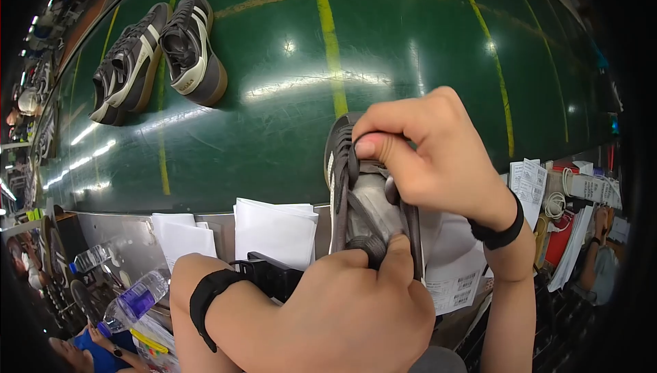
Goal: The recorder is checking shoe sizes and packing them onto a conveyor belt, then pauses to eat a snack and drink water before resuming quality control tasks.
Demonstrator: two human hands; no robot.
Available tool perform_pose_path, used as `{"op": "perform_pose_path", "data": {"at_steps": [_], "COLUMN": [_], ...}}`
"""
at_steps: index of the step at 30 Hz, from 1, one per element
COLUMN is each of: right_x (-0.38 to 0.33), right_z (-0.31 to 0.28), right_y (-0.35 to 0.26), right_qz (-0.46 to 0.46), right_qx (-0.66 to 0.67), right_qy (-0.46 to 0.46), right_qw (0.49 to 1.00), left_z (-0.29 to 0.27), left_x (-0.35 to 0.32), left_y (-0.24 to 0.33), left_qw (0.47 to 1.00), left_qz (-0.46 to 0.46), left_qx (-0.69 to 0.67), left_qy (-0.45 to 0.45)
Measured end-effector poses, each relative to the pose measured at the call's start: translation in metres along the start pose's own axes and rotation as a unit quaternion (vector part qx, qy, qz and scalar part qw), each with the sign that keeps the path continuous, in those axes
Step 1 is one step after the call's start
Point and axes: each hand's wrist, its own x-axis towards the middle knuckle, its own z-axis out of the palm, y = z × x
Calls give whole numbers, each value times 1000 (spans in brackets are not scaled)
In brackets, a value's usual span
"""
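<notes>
Lacing seems in hand: right hand pinches lace, left hand grips shoe near its opening; next likely needs a snug pull.

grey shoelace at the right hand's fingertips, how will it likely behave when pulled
The grey shoelace is probably floppy: it bends in loose curves near the right hand. It looks thin, so likely light. Pulling may meet some drag, as lacing crosses the shoe in rows.
</notes>
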Motion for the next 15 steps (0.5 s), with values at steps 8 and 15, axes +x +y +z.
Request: {"op": "perform_pose_path", "data": {"at_steps": [8, 15], "right_x": [7, -2], "right_z": [-6, -21], "right_y": [10, -7], "right_qz": [155, -229], "right_qx": [121, -215], "right_qy": [-62, 12], "right_qw": [978, 949], "left_z": [6, 1], "left_x": [-1, -2], "left_y": [1, -25], "left_qw": [995, 967], "left_qz": [-7, 184], "left_qx": [-5, 92], "left_qy": [103, 147]}}
